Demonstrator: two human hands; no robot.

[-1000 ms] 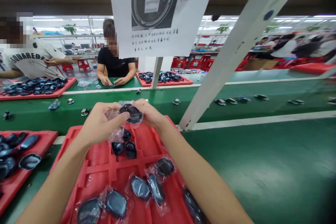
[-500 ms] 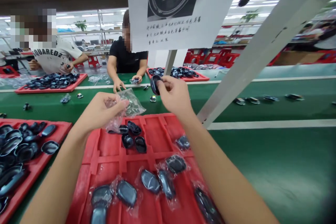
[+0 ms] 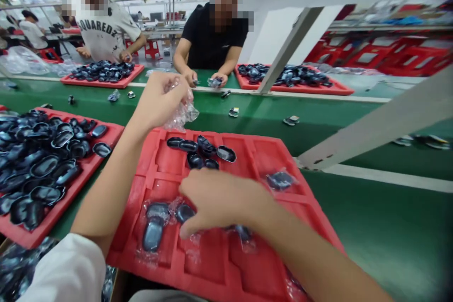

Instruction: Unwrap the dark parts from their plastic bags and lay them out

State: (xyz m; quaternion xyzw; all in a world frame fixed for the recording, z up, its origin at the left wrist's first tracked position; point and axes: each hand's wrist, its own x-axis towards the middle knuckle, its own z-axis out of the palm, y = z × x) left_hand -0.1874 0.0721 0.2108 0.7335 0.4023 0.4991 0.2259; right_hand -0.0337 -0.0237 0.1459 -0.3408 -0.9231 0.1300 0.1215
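My left hand [image 3: 164, 96] is closed on a crumpled clear plastic bag [image 3: 183, 112] above the back left edge of the red tray [image 3: 269, 146]. Over the middle of that tray is my right hand [image 3: 215, 198], fingers spread and thumb apart, with nothing visible in it. Just beneath its fingers a dark casing in clear wrap [image 3: 184, 213] is partly covered. Two more wrapped casings [image 3: 153, 233] lie left of it, and another wrapped piece [image 3: 280, 179] is at the right. Several unwrapped black shells [image 3: 205, 146] lie in the back compartments.
A second red tray [image 3: 115, 134] heaped with dark shells stands at the left. Small parts [image 3: 290, 120] lie on the green belt [image 3: 262, 113]. A slanted metal post [image 3: 375, 125] rises at the right. Two people work across the belt beside filled red trays.
The view has shifted. My right hand has let go of the dark shell and moved down over the wrapped casings. Another unwrapped shell now lies at the back of the tray.
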